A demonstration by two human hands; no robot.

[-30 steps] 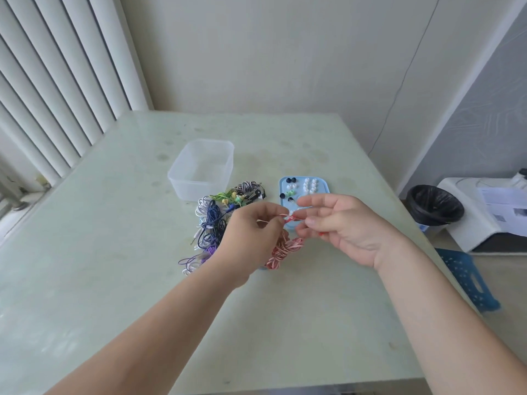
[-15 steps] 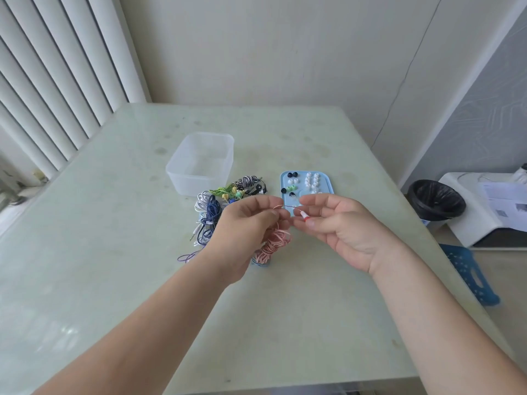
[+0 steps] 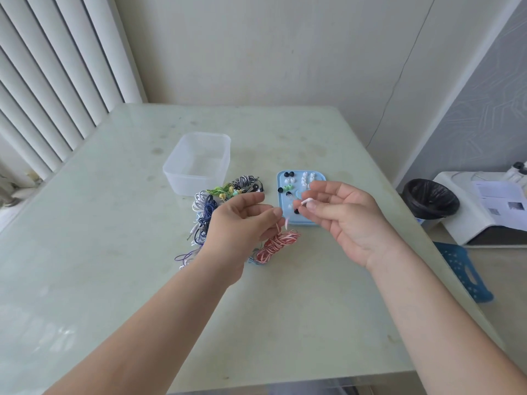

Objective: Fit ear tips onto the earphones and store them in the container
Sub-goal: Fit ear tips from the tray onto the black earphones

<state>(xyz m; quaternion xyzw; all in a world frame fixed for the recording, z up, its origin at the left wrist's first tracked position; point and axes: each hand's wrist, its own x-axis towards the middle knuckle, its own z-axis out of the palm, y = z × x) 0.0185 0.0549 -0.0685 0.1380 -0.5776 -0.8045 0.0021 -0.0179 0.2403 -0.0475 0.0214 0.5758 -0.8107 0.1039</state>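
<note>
Presently in the left hand (image 3: 242, 223): fingers curled, pinching the thin lead of the red-and-white earphones (image 3: 279, 243) just above their coil, which rests on the bench (image 3: 285, 309).
Right hand (image 3: 350, 220): thumb and forefinger pinching one pale earbud (image 3: 307, 201); other fingers loosely spread.
Second earbud (image 3: 287, 222): hanging off the lead just beside the left fingertips, between the two hands.
Held earbud's long axis: roughly crosswise, left to right; which end is the nozzle, and whether a tip is already on, too small to tell.
Blue tray (image 3: 321, 178): flat on the bench, directly beyond and beneath the right fingertips, loaded with white ear tips (image 3: 306, 179) and a few black and green ones.
Nearer hand for a tip: the right, hovering right over the tray; left well short of it.
Container (image 3: 196, 178): clear plastic tub, no lid, far-left of both hands, beyond the pile of other earphones (image 3: 225, 195); closer to the left hand.
Step judged in hand: fitting tips on this pair, storing not yet done.
Next move probably calls for: a short reach down to the tray, then nozzle and tip opening lined up.
Risk: tiny tips slipping from the pinch or rolling off the tray.
</note>
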